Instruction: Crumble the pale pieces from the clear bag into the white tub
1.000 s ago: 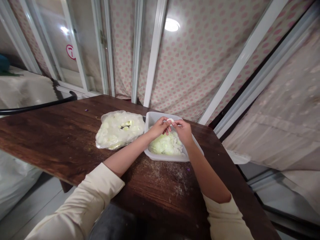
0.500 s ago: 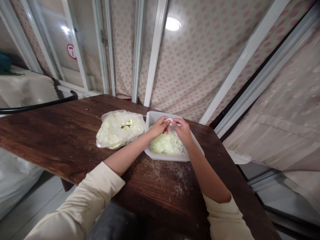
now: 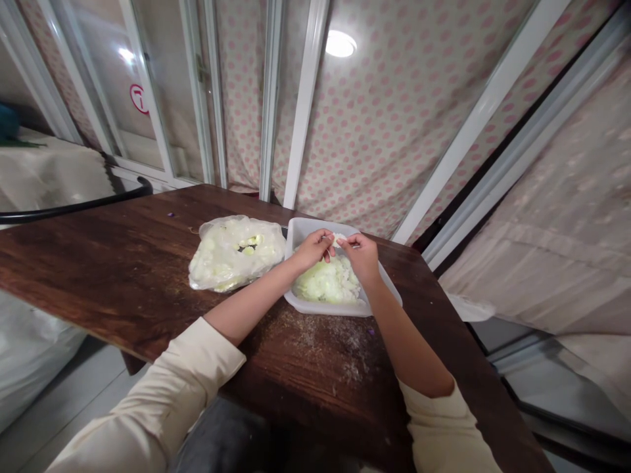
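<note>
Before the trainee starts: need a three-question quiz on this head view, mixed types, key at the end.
1. Multiple choice: where does the crumpled translucent plastic bag lie in this view, relative to the white rectangular plastic tub?
A) left
B) right
C) inside it

2. True or false: the left bare hand is inside the bag.

3. Short answer: what lies in the tub, below the hands?

Key:
1. A.
2. False; the left bare hand and the right bare hand pinch a small white piece over the tub.
3. A loose heap of pale green-and-white pieces.
</note>
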### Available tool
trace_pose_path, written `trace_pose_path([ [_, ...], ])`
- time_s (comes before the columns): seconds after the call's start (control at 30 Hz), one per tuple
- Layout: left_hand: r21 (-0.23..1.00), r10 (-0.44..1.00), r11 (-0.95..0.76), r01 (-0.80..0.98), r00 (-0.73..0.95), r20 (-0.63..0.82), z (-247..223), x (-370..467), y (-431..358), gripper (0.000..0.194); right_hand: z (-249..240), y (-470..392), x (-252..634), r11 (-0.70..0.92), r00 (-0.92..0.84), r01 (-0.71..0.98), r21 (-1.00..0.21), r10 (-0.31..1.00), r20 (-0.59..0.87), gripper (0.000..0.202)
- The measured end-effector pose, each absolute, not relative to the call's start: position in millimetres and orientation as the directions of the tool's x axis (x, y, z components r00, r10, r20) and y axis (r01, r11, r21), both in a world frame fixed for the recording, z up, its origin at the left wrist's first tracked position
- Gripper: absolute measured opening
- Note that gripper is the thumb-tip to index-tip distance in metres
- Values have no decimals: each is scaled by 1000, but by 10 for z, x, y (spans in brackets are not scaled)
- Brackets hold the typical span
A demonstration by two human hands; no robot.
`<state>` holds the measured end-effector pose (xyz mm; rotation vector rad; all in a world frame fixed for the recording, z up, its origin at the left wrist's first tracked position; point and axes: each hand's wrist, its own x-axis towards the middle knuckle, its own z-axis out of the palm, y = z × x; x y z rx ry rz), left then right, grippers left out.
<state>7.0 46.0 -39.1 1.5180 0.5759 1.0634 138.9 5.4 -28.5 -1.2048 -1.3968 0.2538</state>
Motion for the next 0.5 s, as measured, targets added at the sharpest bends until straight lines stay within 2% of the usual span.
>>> trace_pose_path([
  [0.23,956,902,-239,-169,325,283,-380,47,472,14,-314,100,1428,413,350,475,-777,721,598,27],
  [0.4,945,883,-284,-162,339,324,-393,40,468,17,-374,166,1436,379,408,498,-780,691,596,37],
  [0.5,947,872,-310,-85,372,319,-383,33,437,22,-382,161,1425,386,402,520,-762,676,617,31],
])
